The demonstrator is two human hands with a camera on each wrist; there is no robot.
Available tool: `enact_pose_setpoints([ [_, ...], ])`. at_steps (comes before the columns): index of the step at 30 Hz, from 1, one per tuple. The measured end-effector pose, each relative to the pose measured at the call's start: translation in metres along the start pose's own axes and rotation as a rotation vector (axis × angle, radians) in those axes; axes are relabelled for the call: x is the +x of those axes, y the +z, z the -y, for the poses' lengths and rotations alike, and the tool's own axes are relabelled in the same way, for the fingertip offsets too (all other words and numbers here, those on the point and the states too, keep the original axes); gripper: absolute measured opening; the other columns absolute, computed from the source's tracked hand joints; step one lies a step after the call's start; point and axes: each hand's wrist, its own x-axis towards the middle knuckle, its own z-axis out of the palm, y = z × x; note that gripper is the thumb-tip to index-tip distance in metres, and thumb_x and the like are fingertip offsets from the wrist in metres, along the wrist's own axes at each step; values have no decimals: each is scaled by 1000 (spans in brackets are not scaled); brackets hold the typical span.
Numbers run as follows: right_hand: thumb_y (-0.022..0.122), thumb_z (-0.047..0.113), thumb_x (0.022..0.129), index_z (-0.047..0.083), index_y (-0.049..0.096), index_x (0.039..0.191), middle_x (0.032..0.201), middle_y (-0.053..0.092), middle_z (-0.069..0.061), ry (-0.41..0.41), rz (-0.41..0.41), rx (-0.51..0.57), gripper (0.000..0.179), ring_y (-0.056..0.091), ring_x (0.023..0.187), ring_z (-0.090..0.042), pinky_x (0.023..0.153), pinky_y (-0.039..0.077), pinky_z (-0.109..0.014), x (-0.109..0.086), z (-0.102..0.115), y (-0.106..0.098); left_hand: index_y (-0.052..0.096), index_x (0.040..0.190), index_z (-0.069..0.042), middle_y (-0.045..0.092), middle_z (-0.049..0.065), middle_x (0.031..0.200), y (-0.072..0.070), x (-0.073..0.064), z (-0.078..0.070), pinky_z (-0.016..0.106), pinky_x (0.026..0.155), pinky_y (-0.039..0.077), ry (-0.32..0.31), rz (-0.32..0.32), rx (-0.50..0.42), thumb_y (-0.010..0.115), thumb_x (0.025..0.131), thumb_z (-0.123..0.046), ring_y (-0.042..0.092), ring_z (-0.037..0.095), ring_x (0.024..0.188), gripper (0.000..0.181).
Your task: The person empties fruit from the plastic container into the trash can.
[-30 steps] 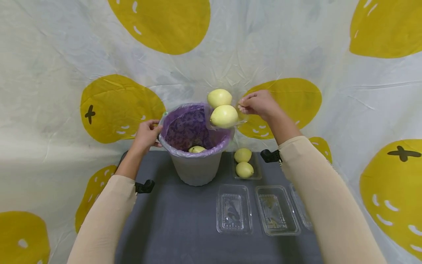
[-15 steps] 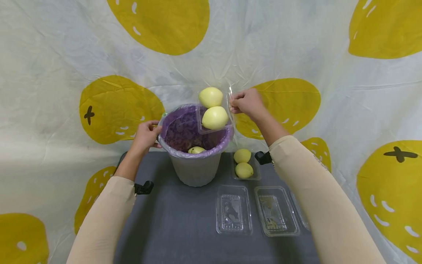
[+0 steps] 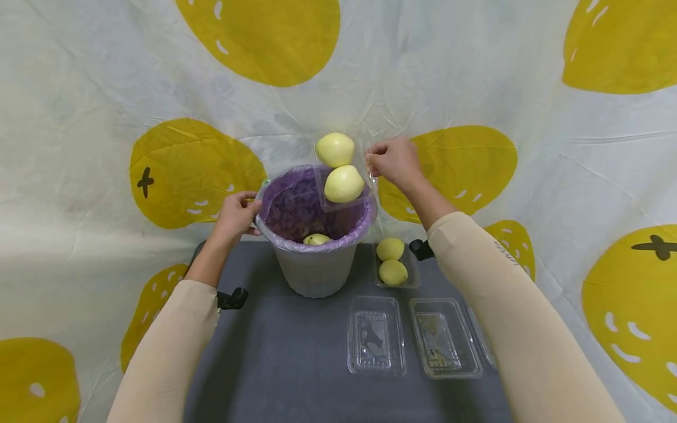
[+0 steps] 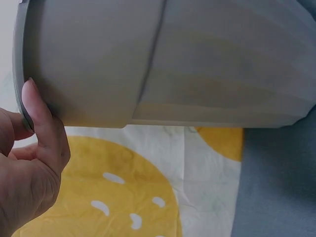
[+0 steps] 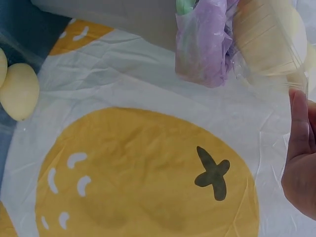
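Observation:
My left hand (image 3: pixel 236 216) grips the rim of a grey bin (image 3: pixel 315 273); in the left wrist view its thumb and fingers (image 4: pixel 42 128) pinch that rim. A purple bag (image 3: pixel 285 200) lines the bin, and one pale yellow fruit (image 3: pixel 316 239) shows inside. My right hand (image 3: pixel 395 160) pinches the edge of a clear plastic container (image 3: pixel 329 205), tilted above the bin's opening. Two pale yellow oval fruits, an upper fruit (image 3: pixel 335 150) and a lower fruit (image 3: pixel 344 184), sit in it. In the right wrist view the container (image 5: pixel 264 42) is close beside the bag's folded edge (image 5: pixel 202 47).
Right of the bin, another clear container (image 3: pixel 412 279) holds two yellow fruits (image 3: pixel 392 272). Nearer on the dark table (image 3: pixel 285 364) lie clear containers, a left tray (image 3: pixel 375 370) and a middle tray (image 3: pixel 444 338), with another partly hidden by the right sleeve (image 3: pixel 508 305). Lemon-patterned fabric (image 3: pixel 449 70) hangs behind.
My right hand has moved left with the container, which is now more tilted over the bin and a little higher. Both fruits stay in it. The left hand keeps its hold on the rim.

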Motion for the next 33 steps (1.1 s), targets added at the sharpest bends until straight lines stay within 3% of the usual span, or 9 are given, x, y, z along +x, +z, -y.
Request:
enact_pose_setpoints([
  [11,67,14,96,3,83,100,89,79,-14,-156,-71,-181,19,67,58,-4,60,56,-16,0,6,4,42,156,-4,53,15,120,-4,1,3,27,57,62,-18,18,-38,52,110,-24,62,13,75,51],
  [20,66,14,96,8,84,101,81,78,-10,-234,-145,-300,20,69,60,-11,59,47,-14,1,8,9,46,153,-4,54,14,116,-5,1,3,27,58,62,-32,23,-54,52,109,-21,64,12,73,47],
  [25,64,15,96,10,84,101,76,77,-9,-263,-176,-338,21,72,68,-19,66,49,-23,3,9,10,45,153,-5,54,14,118,-4,0,2,28,59,63,-31,25,-51,51,110,-22,64,12,74,47],
  [29,61,14,94,9,84,100,84,78,-9,-278,-198,-331,24,73,81,-23,75,54,-33,3,9,12,44,155,-5,54,14,119,-4,-1,3,28,58,63,-21,26,-51,51,110,-22,64,11,74,48],
  [33,60,15,96,9,85,98,89,79,-8,-300,-225,-310,25,72,83,-24,73,55,-35,1,8,16,43,154,-4,54,14,116,-5,-2,4,27,57,62,-15,22,-55,50,110,-22,64,11,73,48],
])
